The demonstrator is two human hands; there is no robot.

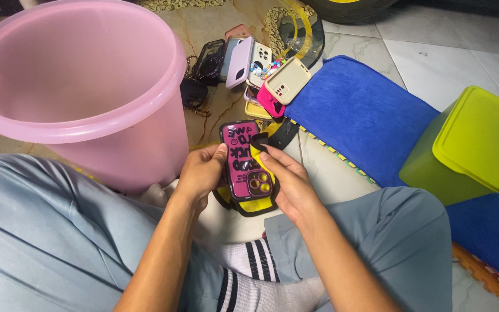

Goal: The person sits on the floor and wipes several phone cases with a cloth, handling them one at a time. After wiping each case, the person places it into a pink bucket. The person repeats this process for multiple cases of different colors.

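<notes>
Magenta phone case [245,164] with black lettering sits pinched between your two hands: your left hand [200,173] grips its left edge, your right hand [287,184] its right edge, over a yellow case [254,203] beneath. Beyond your fingertips lies a heap of phone cases [255,69]. Left stands a pink bucket [76,86]; right, a green lidded box [469,144] on a blue cushion [353,115].

A large round bucket of pale pink plastic [76,86] stands on the tiled floor [434,52]. To the right of this bucket, near its rim, a small heap of loose phone cases [249,66] lies, in lilac, cream, hot pink, black and clear colours. Further right of the bucket, a thick blue fabric cushion [353,115] lies flat. A lime-green plastic box with a lid [469,144] rests on the cushion, well apart from the bucket.
</notes>
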